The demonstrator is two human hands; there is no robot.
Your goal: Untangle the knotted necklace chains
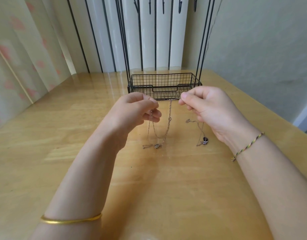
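We find both hands raised above the tabletop [62,129] with the chains [170,110] between them. The left hand [139,110] has its grip narrow, thumb and forefinger pinched on a strand. The right hand [206,108] pinches likewise, its other fingers curled over strands that hang below it. A short run is held nearly level between the two grips. We judge this is done to spread the tangle and let the loose ends hang by their own weight.

One twisted strand drops from that run, with one knot [169,119] partway down it. The lower ends reach the tabletop.

Count:
- Hands: two.
- Chains: apparently two, though the strands are too fine to trace with certainty.
- Pendants: two, the left pendant [156,146] lying on the tabletop and the right pendant [205,140] near the right wrist.
- Knots seen: one.
- Clasp [188,120]: one seen.

Behind stands one wire basket [164,78], the base of a rack with five hooks [150,7] at the top edge, presumably for hanging freed chains. One bangle [71,219] is on the left arm and one cord [248,146] on the right wrist.

We judge the task unfinished.
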